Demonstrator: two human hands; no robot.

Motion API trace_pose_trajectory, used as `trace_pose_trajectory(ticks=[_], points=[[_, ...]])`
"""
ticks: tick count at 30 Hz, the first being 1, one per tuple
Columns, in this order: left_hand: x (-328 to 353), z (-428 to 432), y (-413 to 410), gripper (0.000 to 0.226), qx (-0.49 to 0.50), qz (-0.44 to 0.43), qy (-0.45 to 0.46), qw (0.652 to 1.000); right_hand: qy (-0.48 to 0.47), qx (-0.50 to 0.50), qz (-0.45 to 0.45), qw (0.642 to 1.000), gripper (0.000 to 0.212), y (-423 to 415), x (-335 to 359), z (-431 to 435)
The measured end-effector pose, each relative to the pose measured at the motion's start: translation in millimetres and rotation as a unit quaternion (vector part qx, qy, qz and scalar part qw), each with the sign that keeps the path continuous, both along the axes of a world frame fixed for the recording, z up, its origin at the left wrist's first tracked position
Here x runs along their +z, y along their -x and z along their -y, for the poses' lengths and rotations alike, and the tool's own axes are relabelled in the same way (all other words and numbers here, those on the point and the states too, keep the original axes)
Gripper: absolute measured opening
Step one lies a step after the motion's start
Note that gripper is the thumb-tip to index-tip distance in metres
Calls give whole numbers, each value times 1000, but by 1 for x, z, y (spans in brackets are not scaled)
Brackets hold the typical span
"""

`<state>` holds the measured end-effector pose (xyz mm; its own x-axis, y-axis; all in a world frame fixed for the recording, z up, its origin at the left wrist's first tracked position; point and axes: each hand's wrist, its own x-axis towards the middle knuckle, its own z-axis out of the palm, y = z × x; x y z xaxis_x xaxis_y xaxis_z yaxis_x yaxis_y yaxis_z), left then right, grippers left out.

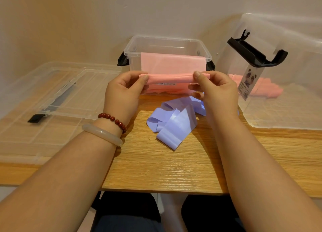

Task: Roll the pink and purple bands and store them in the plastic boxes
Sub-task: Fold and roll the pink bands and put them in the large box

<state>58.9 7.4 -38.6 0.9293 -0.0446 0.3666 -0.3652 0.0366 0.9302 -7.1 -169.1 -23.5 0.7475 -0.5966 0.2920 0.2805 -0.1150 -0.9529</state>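
Two hands shared the rolling. Our left hand (122, 92) pinched one end of the partly rolled, soft pink rubber band (170, 64) and our right hand (217, 92) pinched the other. The fingers were curled under the roll and the thumbs pressed on top, at the centre of the frame. The flat tail rose from the roll against the front of the small clear plastic box with black latches (167, 40), upper centre. We could not tell whether it hung over the rim or lay inside.

We judged that a good roll needed both ends turned at the same rate. The tail should be drawn lightly taut so the edges stacked flush and did not cone out to one side. The material looked slick and springy, so any loosened pinch would probably let the coil unwind.

The shiny, crumpled purple band (174, 122) lay loose on the wooden worktop (156, 170), just below our hands and not yet rolled.
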Motion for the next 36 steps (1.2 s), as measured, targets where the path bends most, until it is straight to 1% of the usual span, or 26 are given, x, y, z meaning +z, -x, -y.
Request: trace_pose_trajectory(ticks=[4,7,10,11,14,16,19,20,24,26,30,31,33,36], points=[[1,0,1,15,-8,6,-7,1000,-7,-7,10,1000,13,0,1,0],[0,1,1,10,-5,-5,-12,1000,21,-9,1,1000,10,0,-1,1],[0,1,0,11,-16,-19,3,1000,15,10,-12,1000,4,0,-1,1],[0,2,0,13,-22,-22,5,1000,7,20,-18,1000,4,-1,-1,1],[-1,3,-1,19,-24,-15,-15,999,10,20,-35,999,20,-2,-1,1],[-2,3,-2,19,-20,-8,-21,1000,19,8,-30,999,17,-1,-1,1],[-2,2,-2,14,-8,-5,-19,1000,36,-11,-23,999,4,0,-1,1],[-2,2,-1,12,-3,-6,-16,1000,40,-12,-25,999,2,0,-1,1],[-1,3,0,15,4,-11,-8,1000,22,-2,-28,999,8,0,-1,0],[-2,3,0,12,-2,-17,-1,1000,10,-7,-28,1000,11,0,-1,0],[-2,3,0,10,-8,-18,1,1000,0,-9,-16,1000,6,-1,-2,0],[-1,3,0,12,-9,-13,3,1000,-5,-9,-10,1000,9,-2,-2,0],[1,2,2,16,-13,-3,13,1000,-3,-11,-3,1000,15,-2,-1,0],[2,1,3,13,5,3,12,1000,19,-5,-3,1000,14,0,0,-2]])
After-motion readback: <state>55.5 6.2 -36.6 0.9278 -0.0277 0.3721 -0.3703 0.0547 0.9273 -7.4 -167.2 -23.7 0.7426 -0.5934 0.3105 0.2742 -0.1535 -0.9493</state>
